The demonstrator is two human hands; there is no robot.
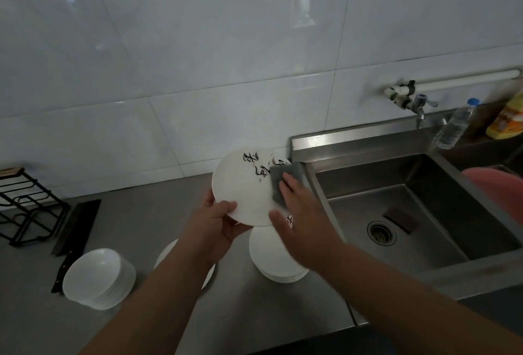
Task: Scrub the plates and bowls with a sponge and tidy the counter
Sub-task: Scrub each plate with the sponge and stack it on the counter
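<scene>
My left hand grips the lower left rim of a white plate with black brush lettering, held tilted above the counter. My right hand presses a grey sponge flat against the plate's right side, fingers straight on it and the thumb at the plate's lower edge. Below the held plate sits a stack of white plates. Another white plate lies partly hidden under my left forearm. A stack of white bowls stands at the front left.
A steel sink with a drain lies to the right, a tap on the wall above it. A water bottle, a yellow bottle and a pink basin stand far right. A cleaver and black wire rack sit at left.
</scene>
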